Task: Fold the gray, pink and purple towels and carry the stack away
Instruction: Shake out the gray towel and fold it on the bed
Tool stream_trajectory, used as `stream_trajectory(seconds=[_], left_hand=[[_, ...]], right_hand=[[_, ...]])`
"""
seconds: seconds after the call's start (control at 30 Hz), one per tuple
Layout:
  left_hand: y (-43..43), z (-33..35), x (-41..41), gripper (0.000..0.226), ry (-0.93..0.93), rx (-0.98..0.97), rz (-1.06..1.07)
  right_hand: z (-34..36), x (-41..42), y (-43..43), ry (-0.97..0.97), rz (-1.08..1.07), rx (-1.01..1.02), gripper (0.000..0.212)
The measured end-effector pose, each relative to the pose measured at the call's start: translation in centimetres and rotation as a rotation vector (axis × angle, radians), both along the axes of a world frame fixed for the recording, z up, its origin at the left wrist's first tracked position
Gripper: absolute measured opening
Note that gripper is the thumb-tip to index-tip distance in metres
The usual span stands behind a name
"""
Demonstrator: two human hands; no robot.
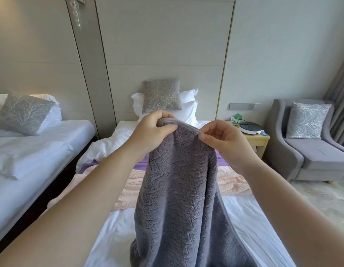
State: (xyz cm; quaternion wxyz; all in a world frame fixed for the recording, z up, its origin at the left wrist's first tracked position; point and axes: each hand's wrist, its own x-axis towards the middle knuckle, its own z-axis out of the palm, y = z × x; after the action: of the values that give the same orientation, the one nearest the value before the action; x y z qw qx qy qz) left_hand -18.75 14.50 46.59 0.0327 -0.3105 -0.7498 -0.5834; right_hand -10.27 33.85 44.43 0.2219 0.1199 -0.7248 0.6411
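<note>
I hold the gray towel point(179, 189) up in front of me over the bed; it hangs down to the bottom of the view. My left hand point(152, 130) grips its top hem on the left. My right hand point(223, 139) pinches the same hem on the right, close beside the left hand. Behind the gray towel, the pink towel point(126, 189) lies spread flat across the white bed point(117, 228). The purple towel point(90, 165) lies flat just beyond the pink one, mostly hidden by the gray towel and my arms.
A second bed point(32, 151) stands to the left across a dark gap. Pillows and a gray cushion point(161, 96) lean at the headboard. On the right are a wooden nightstand point(256, 140) with a round device and a gray armchair point(312, 151).
</note>
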Motion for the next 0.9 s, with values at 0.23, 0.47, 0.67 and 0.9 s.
stream_trajectory(seconds=[0.23,0.47,0.67,0.9], left_hand=[[1.6,2.1,0.1,0.026,0.017,0.129,0.126],[0.2,3.3,-1.0,0.029,0.035,0.253,0.371],[-1.0,0.3,-1.0,0.056,-0.068,-0.227,0.244],[0.3,-1.7,0.6,0.028,-0.109,-0.437,-0.256]], right_hand=[[-3.9,-0.1,-1.6,-0.195,0.181,0.081,0.009],[-6.4,-0.5,-0.3,-0.277,-0.003,0.147,0.011],[-2.3,-0.8,-0.6,-0.153,0.104,0.108,0.018],[0.0,-0.8,-0.8,-0.199,0.229,0.191,0.019]])
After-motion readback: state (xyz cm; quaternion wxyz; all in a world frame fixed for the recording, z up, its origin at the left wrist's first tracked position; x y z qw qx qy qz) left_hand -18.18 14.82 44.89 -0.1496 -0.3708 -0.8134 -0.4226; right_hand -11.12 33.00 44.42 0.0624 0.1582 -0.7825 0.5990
